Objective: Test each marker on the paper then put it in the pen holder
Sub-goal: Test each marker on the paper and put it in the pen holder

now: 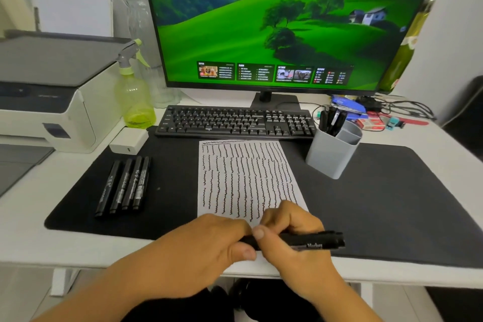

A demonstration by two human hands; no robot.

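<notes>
Over paper's (245, 175) near edge, hands (251, 238) round marker (311, 241)

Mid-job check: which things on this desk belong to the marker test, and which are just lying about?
Job: marker in both hands, left hand, right hand, four markers waiting, paper, pen holder.
Lying about: keyboard, monitor, spray bottle, printer.

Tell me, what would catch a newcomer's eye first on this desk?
Probably the monitor at the back, glowing with green hills. Next, both hands at the near edge, the left hand and right hand gripping one black marker. Between them and the keyboard lies the paper, covered in wavy test lines.
</notes>
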